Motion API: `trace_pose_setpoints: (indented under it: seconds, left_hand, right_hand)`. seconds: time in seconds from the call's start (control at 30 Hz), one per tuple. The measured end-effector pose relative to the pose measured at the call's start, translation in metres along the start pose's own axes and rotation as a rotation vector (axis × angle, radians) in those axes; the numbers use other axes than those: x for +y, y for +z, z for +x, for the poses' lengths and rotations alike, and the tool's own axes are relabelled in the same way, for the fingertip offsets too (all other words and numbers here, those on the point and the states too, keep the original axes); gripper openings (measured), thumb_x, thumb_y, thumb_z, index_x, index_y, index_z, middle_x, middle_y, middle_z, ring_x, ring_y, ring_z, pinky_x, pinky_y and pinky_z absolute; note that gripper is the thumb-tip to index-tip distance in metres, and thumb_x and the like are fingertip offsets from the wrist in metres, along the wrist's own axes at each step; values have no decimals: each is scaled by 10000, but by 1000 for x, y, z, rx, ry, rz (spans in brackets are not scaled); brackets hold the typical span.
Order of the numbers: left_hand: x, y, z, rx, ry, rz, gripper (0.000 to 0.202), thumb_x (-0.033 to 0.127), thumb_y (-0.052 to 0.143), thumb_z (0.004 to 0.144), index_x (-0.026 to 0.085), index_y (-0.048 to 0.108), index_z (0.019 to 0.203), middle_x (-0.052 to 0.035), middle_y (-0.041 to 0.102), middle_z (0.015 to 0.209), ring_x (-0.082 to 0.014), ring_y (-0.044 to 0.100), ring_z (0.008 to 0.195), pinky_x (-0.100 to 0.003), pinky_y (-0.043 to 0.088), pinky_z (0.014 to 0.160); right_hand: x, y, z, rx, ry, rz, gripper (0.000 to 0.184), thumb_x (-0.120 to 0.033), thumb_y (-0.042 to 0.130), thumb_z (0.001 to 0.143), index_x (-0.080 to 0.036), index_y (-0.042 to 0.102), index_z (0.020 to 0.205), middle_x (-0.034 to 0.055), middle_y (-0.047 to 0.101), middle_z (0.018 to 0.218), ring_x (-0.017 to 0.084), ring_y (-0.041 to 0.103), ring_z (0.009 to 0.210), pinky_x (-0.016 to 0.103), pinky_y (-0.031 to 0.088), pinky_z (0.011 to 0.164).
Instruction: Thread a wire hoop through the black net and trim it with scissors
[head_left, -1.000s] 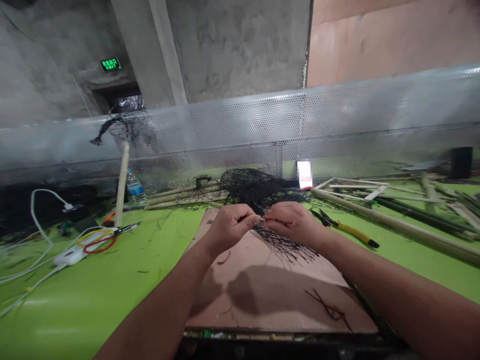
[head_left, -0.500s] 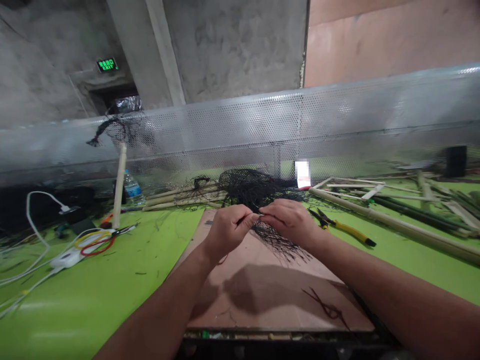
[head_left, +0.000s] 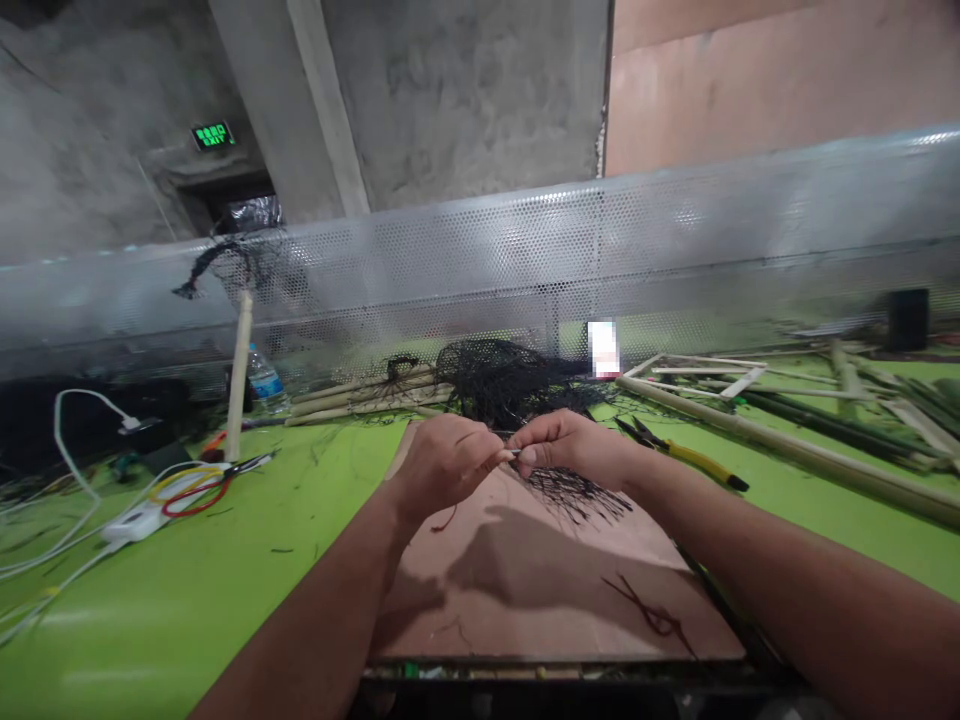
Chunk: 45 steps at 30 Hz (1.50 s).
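Above the middle of a pinkish-brown board (head_left: 487, 610), my left hand (head_left: 452, 458) and my right hand (head_left: 571, 446) meet fingertip to fingertip. Both are closed in a pinch on something thin and small; a short light-grey bit of it shows between the fingers, too small to name. Behind and below my right hand spreads a fringe of black, brush-like strands (head_left: 581, 492); whether it joins what I pinch is hidden. A larger black fibrous tangle (head_left: 495, 378) lies just beyond my hands. Dark reddish strands (head_left: 652, 612) rest on the board's front right.
Yellow-handled pliers (head_left: 697, 462) lie right of the board on the green table (head_left: 300, 580). Further right are bamboo poles (head_left: 780, 440) and a light stick frame (head_left: 705, 372). At left are a white power strip (head_left: 135, 520), cables and a water bottle (head_left: 266, 380). Perforated metal sheeting (head_left: 465, 260) stands behind.
My left hand has turned knuckles-up, and my right hand has rolled so that its thumb shows below. Both hands have dropped slightly, still pinching together. The tangle and tools stay put.
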<state>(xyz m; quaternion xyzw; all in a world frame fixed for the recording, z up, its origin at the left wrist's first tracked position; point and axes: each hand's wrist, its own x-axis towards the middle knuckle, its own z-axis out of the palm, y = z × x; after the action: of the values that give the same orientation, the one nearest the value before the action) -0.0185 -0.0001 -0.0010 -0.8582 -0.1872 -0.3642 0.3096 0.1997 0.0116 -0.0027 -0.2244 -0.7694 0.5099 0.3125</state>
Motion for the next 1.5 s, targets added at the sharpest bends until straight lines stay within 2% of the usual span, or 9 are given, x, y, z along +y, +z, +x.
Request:
trace_pose_setpoints:
  seconds: [0.37, 0.73, 0.83, 0.9, 1.0, 1.1, 1.2, 1.4, 1.5]
  left_hand:
    - [4, 2, 4, 29, -226, -226, 262, 314, 507, 882, 158, 582, 686, -5, 565, 588, -102, 485, 562, -234, 322, 571]
    - [20, 6, 15, 45, -706, -636, 318, 393, 530, 855, 132, 593, 683, 11, 526, 594, -90, 448, 565, -203, 343, 529]
    - [23, 8, 17, 38, -803, -697, 345, 426, 542, 840, 129, 573, 666, 21, 497, 582, -88, 430, 561, -199, 343, 519]
    - [20, 8, 16, 32, -781, -661, 343, 418, 531, 849, 129, 573, 669, 20, 496, 581, -87, 433, 560, -199, 338, 520]
    - [12, 5, 10, 15, -571, -496, 313, 376, 521, 867, 134, 589, 679, 6, 531, 590, -91, 461, 570, -213, 336, 551]
    - [5, 0, 6, -9, -352, -330, 294, 345, 517, 875, 145, 593, 674, -7, 570, 602, -97, 488, 575, -227, 335, 576]
    - [2, -3, 6, -36, -239, -264, 280, 338, 505, 885, 150, 595, 698, -16, 602, 624, -103, 522, 589, -230, 339, 584]
    - [3, 0, 7, -79, -149, -239, 296, 344, 474, 901, 154, 602, 713, -13, 602, 612, -106, 545, 586, -229, 348, 569]
    - [3, 2, 6, -80, -144, -259, 295, 343, 479, 897, 155, 603, 707, -12, 599, 605, -107, 542, 579, -228, 349, 562]
  right_hand:
    - [5, 10, 5, 303, -181, -46, 146, -320, 734, 696, -188, 722, 758, 14, 681, 744, 120, 589, 690, 263, 469, 678]
    - [0, 6, 0, 536, -796, -803, 156, -154, 579, 830, -197, 707, 908, 51, 698, 793, 169, 613, 802, 329, 506, 753]
    - [0, 5, -1, 544, -874, -895, 207, -117, 561, 823, -201, 704, 947, 59, 713, 849, 179, 615, 834, 360, 506, 795]
    - [2, 5, 0, 552, -816, -835, 178, -155, 572, 830, -208, 713, 925, 55, 713, 842, 176, 620, 832, 352, 507, 788]
    - [5, 4, 2, 482, -524, -552, 127, -264, 629, 811, -207, 723, 873, 45, 707, 812, 156, 634, 770, 303, 511, 714]
    - [8, 0, 3, 286, -244, -155, 213, -341, 665, 778, -198, 713, 929, 41, 711, 817, 148, 640, 767, 299, 501, 727]
    - [6, -4, 2, 123, -131, 73, 276, -383, 623, 815, -171, 698, 976, 43, 703, 783, 147, 629, 779, 316, 474, 771]
    - [1, -2, -1, 50, 13, 51, 292, -425, 640, 794, -164, 679, 670, 9, 625, 604, 112, 544, 594, 257, 434, 633]
    - [0, -1, -1, 30, 27, 30, 289, -447, 665, 762, -173, 675, 669, 5, 614, 588, 122, 536, 586, 265, 434, 615]
